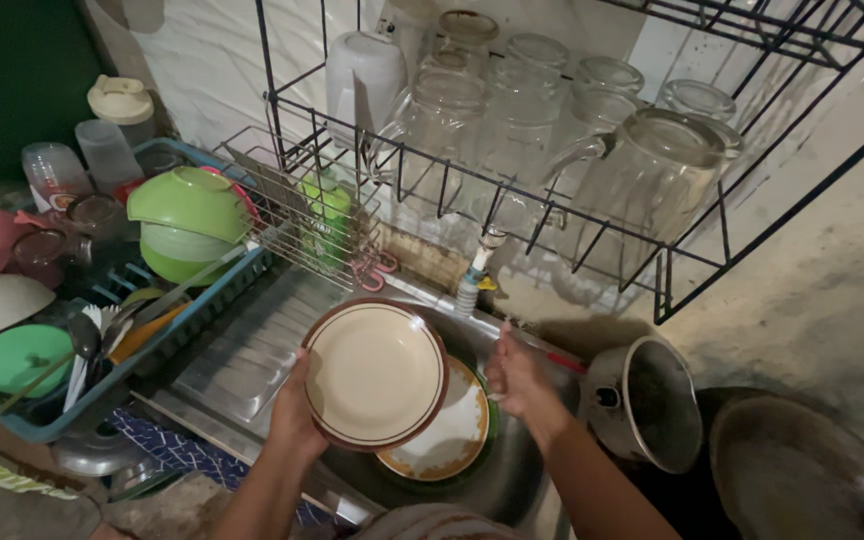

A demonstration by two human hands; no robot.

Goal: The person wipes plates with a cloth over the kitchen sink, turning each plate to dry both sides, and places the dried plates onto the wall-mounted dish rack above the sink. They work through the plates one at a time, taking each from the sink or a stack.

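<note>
Over sink (pixel 512 480): left hand (pixel 295 415) grips brown-rimmed plate (pixel 374 373); right hand (pixel 518 378) apparently empty.

Cream plate (pixel 374 373), brown rim; plate beneath (pixel 455 440), orange-patterned border; green bowls (pixel 188 205); blue rack (pixel 102 395); black wire shelf (pixel 512 190).

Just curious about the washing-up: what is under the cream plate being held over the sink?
Under the plate in the left hand lies a patterned plate on something green. Most of both is covered.
</note>
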